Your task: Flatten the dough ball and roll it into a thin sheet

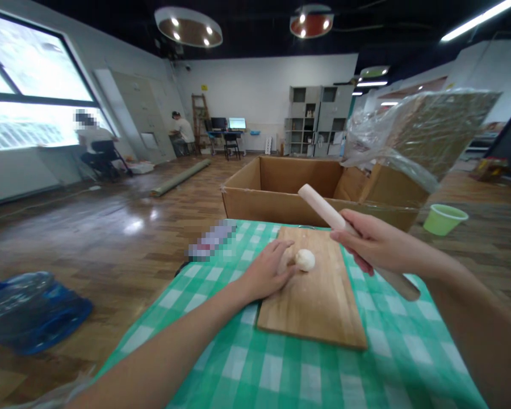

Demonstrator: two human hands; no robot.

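Note:
A wooden cutting board (319,309) lies on the green-and-white checked tablecloth (238,363). On its upper half sits a small round whitish lump (305,260); whether it is dough or a garlic bulb I cannot tell. My left hand (270,270) rests on the board's left side, thumb and fingers apart, just left of the lump; its fingertips come close to it, and contact is unclear. Above the board's right edge, my right hand (368,238) is closed around the middle of a pale rolling pin (321,207), held tilted in the air with its upper end toward the left.
Past the table stands a large open cardboard box (276,201), with a plastic-wrapped carton (438,130) at right. A blurred item (213,241) lies at the table's far left corner. On the floor are a green bucket (445,218) and blue plastic (34,312). Two people sit far off.

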